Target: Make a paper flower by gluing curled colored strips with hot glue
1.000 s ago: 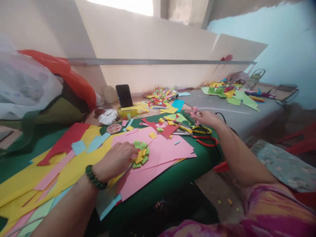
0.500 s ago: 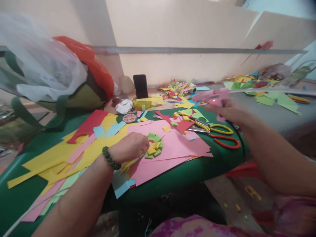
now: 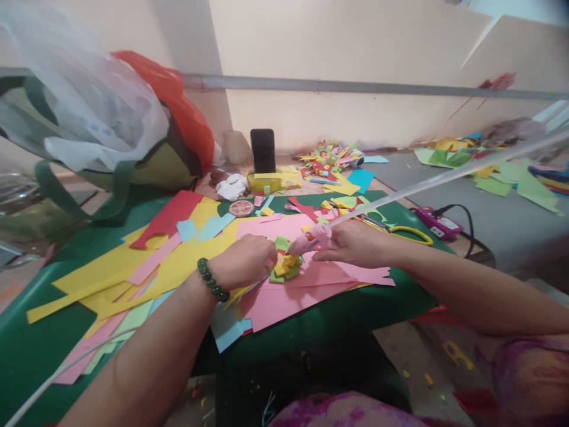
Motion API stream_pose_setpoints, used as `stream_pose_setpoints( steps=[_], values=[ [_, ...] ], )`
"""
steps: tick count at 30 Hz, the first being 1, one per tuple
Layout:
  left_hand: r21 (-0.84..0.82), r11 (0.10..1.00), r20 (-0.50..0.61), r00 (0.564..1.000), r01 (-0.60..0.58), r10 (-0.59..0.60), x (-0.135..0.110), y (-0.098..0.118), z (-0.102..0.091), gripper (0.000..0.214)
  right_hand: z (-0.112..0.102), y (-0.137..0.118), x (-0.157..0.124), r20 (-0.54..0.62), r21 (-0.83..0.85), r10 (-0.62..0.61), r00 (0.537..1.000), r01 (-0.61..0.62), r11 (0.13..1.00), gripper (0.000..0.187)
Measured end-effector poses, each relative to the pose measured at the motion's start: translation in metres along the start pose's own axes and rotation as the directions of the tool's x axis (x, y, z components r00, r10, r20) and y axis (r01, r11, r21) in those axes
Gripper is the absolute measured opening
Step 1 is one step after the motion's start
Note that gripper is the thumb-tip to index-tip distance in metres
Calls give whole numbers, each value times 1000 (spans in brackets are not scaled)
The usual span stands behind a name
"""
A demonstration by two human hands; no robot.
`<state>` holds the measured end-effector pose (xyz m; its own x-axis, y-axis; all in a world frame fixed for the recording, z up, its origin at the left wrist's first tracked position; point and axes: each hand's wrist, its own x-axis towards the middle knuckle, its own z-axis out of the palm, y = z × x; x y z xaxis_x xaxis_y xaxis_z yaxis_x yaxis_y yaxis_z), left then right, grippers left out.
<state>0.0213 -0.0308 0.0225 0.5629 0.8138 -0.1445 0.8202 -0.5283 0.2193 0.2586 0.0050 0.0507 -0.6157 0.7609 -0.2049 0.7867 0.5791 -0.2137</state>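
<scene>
My left hand (image 3: pixel 247 260), with a dark green bead bracelet on its wrist, is closed at the left edge of a small green and yellow paper flower (image 3: pixel 284 274). The flower lies on pink paper sheets (image 3: pixel 275 305), and my fingertips hide part of its edge. In my right hand (image 3: pixel 358 243) is a pink hot glue gun (image 3: pixel 313 237), its nozzle tilted down over the flower's upper right. From its back end a long whitish glue stick (image 3: pixel 413 185) sticks up to the right. Yellow-handled scissors (image 3: pixel 411 233) lie just beyond my right wrist.
Yellow paper sheets (image 3: pixel 178 279) and strips cover the table's left side. Behind stand a phone (image 3: pixel 263 151), a round tin (image 3: pixel 240 208) and a heap of paper flowers (image 3: pixel 329 159). A purple box (image 3: pixel 438 224) with a black cable sits right; a bag (image 3: pixel 133 157) stands left.
My right hand has brought the glue gun from the right, above the scissors, left and down to the paper flower. My left hand stays at the flower. The view has shifted slightly.
</scene>
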Motion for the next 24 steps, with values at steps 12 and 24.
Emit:
stream_pose_setpoints(
  steps=[12, 24],
  values=[
    [-1, 1000, 2, 1000, 2, -2, 2, 0, 2, 20, -1, -3, 10, 53, -110, 68, 996, -61, 992, 51],
    [-2, 1000, -7, 1000, 4, -4, 2, -1, 2, 20, -3, -5, 11, 22, -143, 70, 997, -66, 988, 51]
  ],
)
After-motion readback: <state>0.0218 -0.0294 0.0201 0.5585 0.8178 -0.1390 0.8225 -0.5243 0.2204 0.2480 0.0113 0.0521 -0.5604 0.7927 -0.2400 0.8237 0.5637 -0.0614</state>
